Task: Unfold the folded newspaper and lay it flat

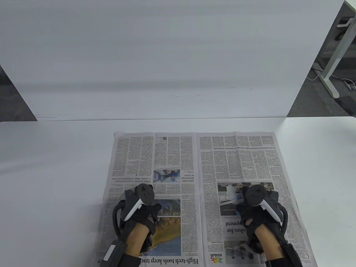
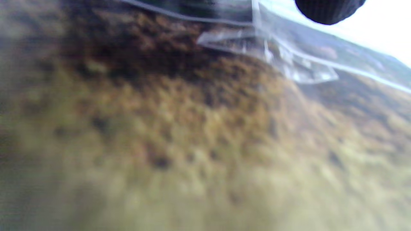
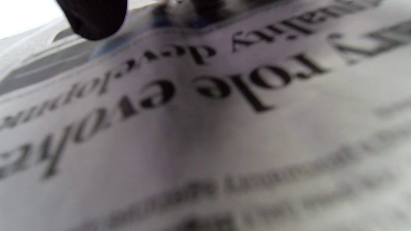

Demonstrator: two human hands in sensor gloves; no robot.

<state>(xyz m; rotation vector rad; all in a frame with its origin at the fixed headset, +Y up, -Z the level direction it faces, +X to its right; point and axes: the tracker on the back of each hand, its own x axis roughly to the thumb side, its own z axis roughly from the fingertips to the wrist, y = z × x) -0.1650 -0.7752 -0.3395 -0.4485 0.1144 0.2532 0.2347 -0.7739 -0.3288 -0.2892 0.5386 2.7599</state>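
Newspaper open, both palms on it

Newspaper [image 1: 194, 178] lies opened out on the white table [image 1: 55, 167], centre crease running away from me. My left hand [image 1: 139, 214] rests on the landscape photo; whether its fingers are spread I cannot tell, the tracker hides them. My right hand [image 1: 258, 214] rests on the right page, fingers equally hidden. I judge smoothing remains: press lightly, sweep outward from the crease, avoid dragging the sheet.

Black-gloved hands [image 1: 144, 214], black-and-white trackers [image 1: 140, 198], bare wrists, dark cables
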